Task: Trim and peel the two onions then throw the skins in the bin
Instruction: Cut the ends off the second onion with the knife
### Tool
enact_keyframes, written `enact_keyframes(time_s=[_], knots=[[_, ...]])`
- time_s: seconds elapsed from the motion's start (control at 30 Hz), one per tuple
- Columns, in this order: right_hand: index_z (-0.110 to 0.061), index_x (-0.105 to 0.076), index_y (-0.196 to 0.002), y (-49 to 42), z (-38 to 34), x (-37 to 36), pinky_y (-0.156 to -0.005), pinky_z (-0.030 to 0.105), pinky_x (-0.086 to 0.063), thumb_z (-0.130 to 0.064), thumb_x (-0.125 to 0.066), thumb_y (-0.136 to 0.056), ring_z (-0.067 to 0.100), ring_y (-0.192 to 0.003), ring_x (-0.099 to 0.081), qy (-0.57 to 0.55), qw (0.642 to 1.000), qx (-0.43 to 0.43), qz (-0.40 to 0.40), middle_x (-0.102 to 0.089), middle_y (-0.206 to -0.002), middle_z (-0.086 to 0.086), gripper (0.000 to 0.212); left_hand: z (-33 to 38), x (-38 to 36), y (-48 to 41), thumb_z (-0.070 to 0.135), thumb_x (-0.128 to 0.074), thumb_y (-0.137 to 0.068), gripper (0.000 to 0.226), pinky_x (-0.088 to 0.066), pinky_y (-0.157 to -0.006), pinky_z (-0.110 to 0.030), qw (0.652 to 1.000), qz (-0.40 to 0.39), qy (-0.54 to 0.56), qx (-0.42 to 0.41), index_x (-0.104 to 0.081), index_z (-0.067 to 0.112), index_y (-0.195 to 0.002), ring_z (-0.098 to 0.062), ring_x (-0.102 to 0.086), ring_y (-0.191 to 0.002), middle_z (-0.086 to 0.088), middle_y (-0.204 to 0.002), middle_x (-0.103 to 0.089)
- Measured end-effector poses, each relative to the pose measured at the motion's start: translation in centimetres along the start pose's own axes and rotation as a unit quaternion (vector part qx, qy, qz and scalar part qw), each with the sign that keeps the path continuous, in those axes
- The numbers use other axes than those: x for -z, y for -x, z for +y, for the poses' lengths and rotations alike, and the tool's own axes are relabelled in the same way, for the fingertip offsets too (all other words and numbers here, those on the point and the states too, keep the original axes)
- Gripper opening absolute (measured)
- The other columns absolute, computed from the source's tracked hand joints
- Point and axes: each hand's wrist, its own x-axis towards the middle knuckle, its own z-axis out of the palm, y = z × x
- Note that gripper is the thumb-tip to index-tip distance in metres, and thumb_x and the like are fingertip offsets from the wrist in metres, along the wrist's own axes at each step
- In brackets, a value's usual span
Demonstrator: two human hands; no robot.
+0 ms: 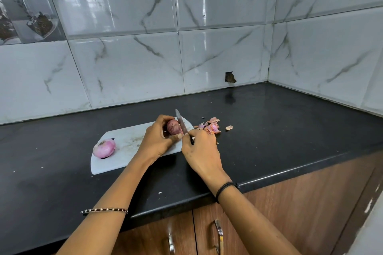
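Note:
On the white cutting board [124, 151], my left hand [157, 137] grips an unpeeled reddish onion [173, 126] at the board's right end. My right hand [202, 151] holds a knife [181, 123], whose blade rests against the onion's right side. A peeled pink onion [104, 148] lies on the board's left end. A pile of loose onion skins [210, 127] sits on the black counter just right of the board.
The black counter [279, 130] runs into a tiled corner at the back right. Small skin scraps [229, 127] lie scattered near the pile. Wooden cabinet doors with metal handles [219, 234] are below the counter's front edge. No bin is in view.

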Motion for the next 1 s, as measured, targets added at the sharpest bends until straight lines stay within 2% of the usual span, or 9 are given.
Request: enact_keyframes(time_s=[0.13,0.27,0.33,0.4,0.47,0.57,0.77,0.9,1.0], knots=[[-0.022,-0.037,-0.058,0.1,0.0,0.1,-0.046,0.027,-0.023,-0.021,-0.050,-0.099,0.012,-0.050,-0.036,-0.005,1.000,0.012,0.000,-0.041,-0.058,-0.006,0.044,0.2,-0.3,0.1,0.003,-0.082,-0.080,0.048,-0.057,-0.093,-0.028,1.000,0.010,-0.024,-0.004,-0.060,0.018,-0.119,-0.005,-0.071,-0.096,-0.002,-0.111,-0.072],[-0.022,-0.036,-0.056,0.1,-0.1,0.1,-0.047,0.025,-0.022,-0.019,-0.050,-0.098,0.013,-0.050,-0.036,-0.016,1.000,0.017,-0.002,-0.039,-0.056,-0.006,0.045,0.4,-0.5,0.2,-0.003,-0.077,-0.082,0.047,-0.049,-0.079,-0.004,0.999,0.020,-0.049,-0.008,-0.061,0.016,-0.122,0.009,-0.065,-0.091,-0.004,-0.109,-0.071],[-0.022,-0.035,-0.055,0.0,-0.1,0.2,-0.047,0.025,-0.023,-0.018,-0.050,-0.097,0.013,-0.049,-0.035,-0.024,1.000,0.015,-0.005,-0.038,-0.055,-0.006,0.045,0.7,-0.5,0.3,-0.004,-0.075,-0.083,0.048,-0.047,-0.076,-0.002,0.998,0.022,-0.064,-0.010,-0.062,0.015,-0.124,0.006,-0.065,-0.091,-0.005,-0.109,-0.071],[-0.022,-0.034,-0.056,0.0,-0.3,0.1,-0.049,0.028,-0.025,-0.019,-0.049,-0.098,0.015,-0.051,-0.034,-0.006,1.000,0.004,-0.008,-0.038,-0.057,-0.004,0.044,0.9,-0.5,0.4,-0.005,-0.072,-0.083,0.048,-0.047,-0.075,-0.003,0.996,0.020,-0.085,-0.017,-0.063,0.014,-0.126,-0.005,-0.067,-0.091,-0.006,-0.108,-0.071],[-0.018,-0.037,-0.060,0.0,-0.7,0.0,-0.055,0.030,-0.033,-0.023,-0.047,-0.099,0.021,-0.058,-0.038,0.043,0.999,-0.002,-0.010,-0.041,-0.063,-0.002,0.040,1.0,-0.5,0.4,-0.005,-0.069,-0.083,0.047,-0.048,-0.072,-0.006,0.993,0.015,-0.111,-0.028,-0.064,0.016,-0.125,-0.015,-0.067,-0.092,-0.005,-0.103,-0.072],[-0.012,-0.045,-0.071,0.0,-1.0,-0.3,-0.064,0.033,-0.038,-0.025,-0.044,-0.100,0.026,-0.071,-0.045,0.084,0.996,0.005,-0.010,-0.049,-0.074,0.003,0.032,1.2,-0.6,0.3,-0.001,-0.067,-0.084,0.033,-0.051,-0.073,-0.026,0.989,-0.006,-0.141,-0.043,-0.066,0.017,-0.113,-0.026,-0.066,-0.087,-0.005,-0.092,-0.072],[-0.011,-0.048,-0.072,-0.5,-0.7,0.0,-0.065,0.033,-0.042,-0.024,-0.045,-0.099,0.028,-0.074,-0.047,0.076,0.997,-0.008,-0.015,-0.050,-0.073,0.003,0.030,1.2,-0.6,0.2,-0.001,-0.061,-0.082,0.029,-0.055,-0.077,-0.042,0.986,-0.014,-0.160,-0.048,-0.064,0.018,-0.104,-0.029,-0.066,-0.086,-0.003,-0.085,-0.070],[-0.008,-0.063,-0.101,-0.4,-1.5,-0.4,-0.069,0.033,-0.037,-0.018,-0.044,-0.102,0.033,-0.099,-0.061,0.197,0.980,0.026,-0.023,-0.064,-0.105,0.010,0.021,1.3,-0.7,0.2,-0.003,-0.059,-0.081,0.037,-0.056,-0.081,-0.045,0.986,-0.013,-0.160,-0.040,-0.063,0.017,-0.112,-0.032,-0.067,-0.092,-0.007,-0.094,-0.071],[-0.009,-0.063,-0.113,0.0,-2.1,-0.5,-0.068,0.033,-0.038,-0.011,-0.047,-0.100,0.030,-0.104,-0.065,0.275,0.959,0.059,-0.035,-0.065,-0.114,0.008,0.020,1.1,-0.7,0.1,-0.001,-0.058,-0.080,0.038,-0.056,-0.079,-0.048,0.986,-0.012,-0.162,-0.045,-0.063,0.018,-0.112,-0.032,-0.067,-0.089,-0.009,-0.092,-0.071]])
